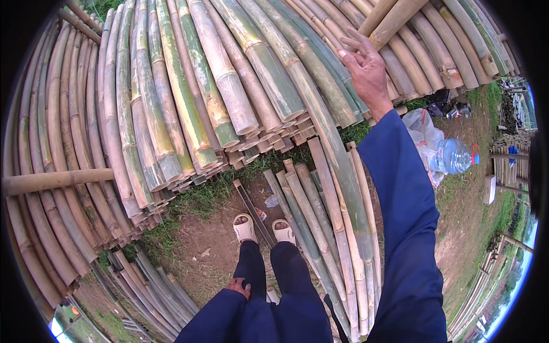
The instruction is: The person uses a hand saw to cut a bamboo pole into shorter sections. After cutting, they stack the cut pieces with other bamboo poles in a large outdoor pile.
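Setting: outdoor yard, stacked bamboo poles [189,97]
Right hand [366,68]: fingers spread, touching slanting pole [394,20] just above
Left hand [238,286]: resting on thigh, holding nothing

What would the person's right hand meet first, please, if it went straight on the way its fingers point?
Most likely the tan bamboo pole slanting across the stack: the right hand reaches up with spread fingertips at or almost on it, though contact is unclear.

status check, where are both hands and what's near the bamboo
Right hand raised, fingers spread, touching a bamboo pole on the stack. Left hand resting on thigh, empty. More poles lying by the feet.
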Tool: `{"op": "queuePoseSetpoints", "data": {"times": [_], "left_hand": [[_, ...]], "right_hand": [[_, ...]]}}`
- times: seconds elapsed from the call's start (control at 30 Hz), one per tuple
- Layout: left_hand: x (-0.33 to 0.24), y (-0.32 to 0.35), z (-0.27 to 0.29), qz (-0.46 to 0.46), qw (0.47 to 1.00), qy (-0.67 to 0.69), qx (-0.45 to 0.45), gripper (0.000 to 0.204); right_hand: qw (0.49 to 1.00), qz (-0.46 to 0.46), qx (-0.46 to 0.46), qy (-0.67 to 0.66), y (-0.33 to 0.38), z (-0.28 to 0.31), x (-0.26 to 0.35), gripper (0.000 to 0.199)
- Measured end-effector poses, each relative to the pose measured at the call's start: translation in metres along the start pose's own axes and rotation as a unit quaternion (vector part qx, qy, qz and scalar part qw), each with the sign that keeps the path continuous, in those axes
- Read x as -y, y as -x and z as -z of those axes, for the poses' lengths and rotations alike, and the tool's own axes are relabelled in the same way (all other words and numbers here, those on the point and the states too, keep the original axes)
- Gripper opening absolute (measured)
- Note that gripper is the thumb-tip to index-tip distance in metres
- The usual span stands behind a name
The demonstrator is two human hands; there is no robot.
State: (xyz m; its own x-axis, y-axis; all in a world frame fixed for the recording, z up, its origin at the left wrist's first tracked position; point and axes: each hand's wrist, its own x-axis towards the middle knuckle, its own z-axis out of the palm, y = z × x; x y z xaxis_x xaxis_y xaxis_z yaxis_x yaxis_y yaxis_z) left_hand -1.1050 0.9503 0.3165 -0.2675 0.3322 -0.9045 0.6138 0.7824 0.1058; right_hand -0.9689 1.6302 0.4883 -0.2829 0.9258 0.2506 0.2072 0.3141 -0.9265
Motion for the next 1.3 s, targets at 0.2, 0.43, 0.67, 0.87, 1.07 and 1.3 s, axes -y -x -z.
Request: {"op": "queuePoseSetpoints", "data": {"times": [0.2,0.43,0.67,0.87,1.07,1.3], "left_hand": [[-0.003,-0.012,0.005,-0.002,1.0,-0.018,0.015,0.049],[-0.003,-0.02,0.012,-0.017,0.998,-0.061,0.028,0.047],[-0.007,-0.011,0.017,0.0,0.998,-0.06,0.026,0.049],[-0.001,-0.02,0.003,0.013,0.998,-0.045,0.031,0.053],[-0.003,-0.017,0.017,0.013,0.998,-0.032,0.046,0.055],[0.0,-0.009,-0.002,0.018,1.0,-0.005,0.015,0.051]], "right_hand": [[0.964,-0.229,-0.056,0.122,0.154,0.162,-0.066,0.04],[0.814,-0.551,-0.172,0.06,0.341,0.161,-0.123,0.055],[0.84,-0.507,-0.183,-0.063,0.327,0.081,-0.125,0.104],[0.768,-0.491,-0.215,-0.35,0.348,0.09,-0.164,0.097],[0.755,-0.474,-0.248,-0.379,0.351,0.08,-0.175,0.079],[0.744,-0.5,-0.21,-0.391,0.28,0.048,-0.153,0.079]]}}
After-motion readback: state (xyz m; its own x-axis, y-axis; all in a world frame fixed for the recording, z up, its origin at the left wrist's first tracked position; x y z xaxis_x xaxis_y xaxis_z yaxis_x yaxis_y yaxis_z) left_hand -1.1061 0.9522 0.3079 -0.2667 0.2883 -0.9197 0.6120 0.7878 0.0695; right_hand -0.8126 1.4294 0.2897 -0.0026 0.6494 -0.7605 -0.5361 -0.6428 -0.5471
